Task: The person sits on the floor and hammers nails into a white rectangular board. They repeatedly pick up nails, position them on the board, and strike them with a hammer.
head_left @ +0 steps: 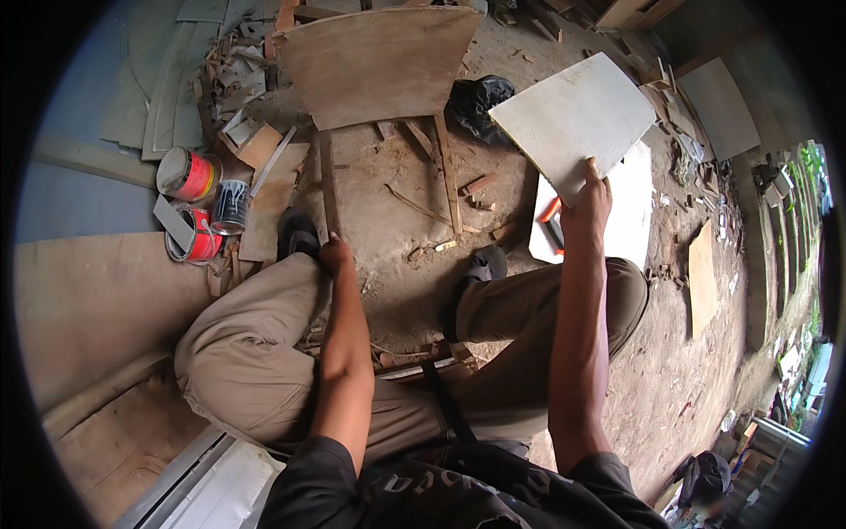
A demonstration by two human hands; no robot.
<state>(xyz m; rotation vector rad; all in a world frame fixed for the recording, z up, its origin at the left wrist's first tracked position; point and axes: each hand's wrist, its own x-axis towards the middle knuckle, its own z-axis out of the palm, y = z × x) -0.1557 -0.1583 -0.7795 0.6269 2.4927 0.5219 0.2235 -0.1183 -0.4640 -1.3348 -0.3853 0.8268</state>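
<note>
In front of me stands or lies a wooden frame, a plywood panel point(379, 66) with two narrow wooden legs point(448, 176) pointing toward me. My left hand point(335, 253) is closed round the near end of its left leg. Off to the right, my right hand point(589, 198) pinches the near corner of a whitish rectangular board point(577, 119), thumb on top, and holds it tilted. Below this board a second white sheet point(630, 220) lies on the ground. A tool with an orange and black handle point(552, 227) rests on that sheet, partly hidden by my forearm.
Several paint cans point(231, 207) stand or lean at the left, beside wood offcuts point(256, 145). A black plastic bag point(480, 106) sits behind the white board. Scraps litter the dirt floor, with a thin wood piece point(702, 282) at the right. Panels point(718, 106) lean farther back.
</note>
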